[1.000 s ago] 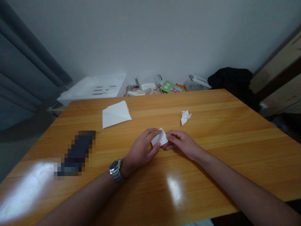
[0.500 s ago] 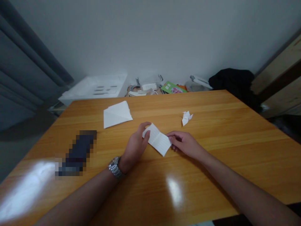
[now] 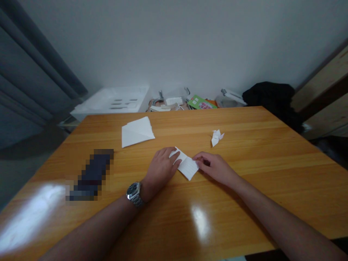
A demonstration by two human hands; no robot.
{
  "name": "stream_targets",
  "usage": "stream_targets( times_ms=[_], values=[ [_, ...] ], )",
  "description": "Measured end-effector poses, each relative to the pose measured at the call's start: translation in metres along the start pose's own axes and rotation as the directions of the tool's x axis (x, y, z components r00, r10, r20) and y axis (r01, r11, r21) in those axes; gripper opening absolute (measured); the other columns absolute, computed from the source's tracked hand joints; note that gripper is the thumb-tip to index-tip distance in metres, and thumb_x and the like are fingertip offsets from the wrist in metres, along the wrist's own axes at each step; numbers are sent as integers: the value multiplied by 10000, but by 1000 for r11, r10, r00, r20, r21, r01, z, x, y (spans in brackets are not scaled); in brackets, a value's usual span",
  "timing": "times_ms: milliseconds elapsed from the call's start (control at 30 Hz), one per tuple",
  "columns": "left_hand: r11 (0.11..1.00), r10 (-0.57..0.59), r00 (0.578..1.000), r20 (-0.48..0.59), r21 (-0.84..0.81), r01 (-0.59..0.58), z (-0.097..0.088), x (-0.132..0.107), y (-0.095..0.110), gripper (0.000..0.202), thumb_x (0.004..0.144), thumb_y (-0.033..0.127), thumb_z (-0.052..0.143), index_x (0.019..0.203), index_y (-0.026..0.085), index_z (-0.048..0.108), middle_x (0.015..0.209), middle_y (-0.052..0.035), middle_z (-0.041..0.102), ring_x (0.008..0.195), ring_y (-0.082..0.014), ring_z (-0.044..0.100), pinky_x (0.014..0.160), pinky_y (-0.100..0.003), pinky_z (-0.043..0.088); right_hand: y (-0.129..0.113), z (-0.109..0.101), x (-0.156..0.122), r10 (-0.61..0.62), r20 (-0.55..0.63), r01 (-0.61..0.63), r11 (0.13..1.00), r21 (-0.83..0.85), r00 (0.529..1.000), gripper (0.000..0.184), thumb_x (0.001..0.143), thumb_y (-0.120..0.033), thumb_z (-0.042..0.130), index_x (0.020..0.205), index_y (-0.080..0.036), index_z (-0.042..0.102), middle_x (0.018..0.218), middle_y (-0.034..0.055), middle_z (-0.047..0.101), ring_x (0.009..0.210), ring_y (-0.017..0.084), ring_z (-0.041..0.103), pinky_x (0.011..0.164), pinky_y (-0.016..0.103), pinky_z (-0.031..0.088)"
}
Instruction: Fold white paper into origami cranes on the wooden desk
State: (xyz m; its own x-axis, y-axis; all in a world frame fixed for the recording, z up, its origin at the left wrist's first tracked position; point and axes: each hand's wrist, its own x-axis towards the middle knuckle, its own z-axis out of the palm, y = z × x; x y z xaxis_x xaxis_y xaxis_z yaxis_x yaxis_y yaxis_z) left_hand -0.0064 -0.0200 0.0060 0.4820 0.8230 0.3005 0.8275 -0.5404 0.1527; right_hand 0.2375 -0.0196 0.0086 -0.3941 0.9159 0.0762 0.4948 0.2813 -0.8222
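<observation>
A small white lined slip of paper (image 3: 188, 166) lies on the wooden table (image 3: 244, 188) between my hands. My left hand (image 3: 160, 169), with a metal watch on the wrist, presses its fingers down on the slip's left end. My right hand (image 3: 214, 167) pinches the slip's right edge with curled fingers. A tiny folded white paper figure (image 3: 216, 137) sits farther back on the right. A larger folded white sheet (image 3: 136, 131) lies at the back left.
A dark, blurred-out oblong object (image 3: 91, 175) lies on the table's left side. Behind the table against the wall are a white tray (image 3: 111, 101), small clutter with a green packet (image 3: 200, 103), and a black cloth heap (image 3: 272, 98). A wooden cabinet (image 3: 326, 90) stands at right.
The slip was small and folded between my fingertips, then was spread open. Now my left hand has moved in over its left end and pressed it flat on the table.
</observation>
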Motion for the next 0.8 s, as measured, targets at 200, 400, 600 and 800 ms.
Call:
stream_targets(
  times_ms=[200, 400, 600, 800],
  values=[
    [999, 15, 998, 62, -29, -13, 0, -1, 3, 510, 989, 448, 540, 1412, 163, 539, 1453, -132, 557, 1310, -292, 526, 1149, -490, 383, -1, 0, -2, -36, 55, 41, 995, -87, 998, 182, 943, -245, 564, 1025, -210, 723, 879, 24, 765, 760, 178, 684, 695, 285, 488],
    [996, 79, 995, 60, -46, -77, 4, 0, 0, 396, 1002, 240, 500, 1387, 242, 593, 1481, -134, 512, 1367, -289, 472, 1157, -506, 363, -4, -5, 1, -116, -25, 110, 979, -173, 993, 203, 984, -280, 543, 991, -215, 735, 951, 40, 766, 856, 192, 694, 786, 319, 512],
    [976, 199, 974, 111, -113, -187, 8, 4, -8, 457, 962, 105, 475, 1364, 274, 614, 1463, -96, 552, 1335, -261, 512, 1170, -537, 340, 5, -8, 8, -304, -106, 264, 922, -284, 947, 225, 991, -249, 544, 1119, -195, 721, 1056, 103, 719, 989, 219, 664, 894, 386, 531],
    [967, 214, 968, 130, -169, -191, -2, 2, -4, 370, 945, 238, 540, 1298, 259, 648, 1507, -69, 525, 1406, -285, 459, 1209, -594, 248, 16, -15, 10, -430, 77, 427, 831, -357, 900, 295, 988, -193, 526, 1221, -249, 698, 1426, 87, 609, 1344, 244, 535, 1135, 510, 419]
  ],
)
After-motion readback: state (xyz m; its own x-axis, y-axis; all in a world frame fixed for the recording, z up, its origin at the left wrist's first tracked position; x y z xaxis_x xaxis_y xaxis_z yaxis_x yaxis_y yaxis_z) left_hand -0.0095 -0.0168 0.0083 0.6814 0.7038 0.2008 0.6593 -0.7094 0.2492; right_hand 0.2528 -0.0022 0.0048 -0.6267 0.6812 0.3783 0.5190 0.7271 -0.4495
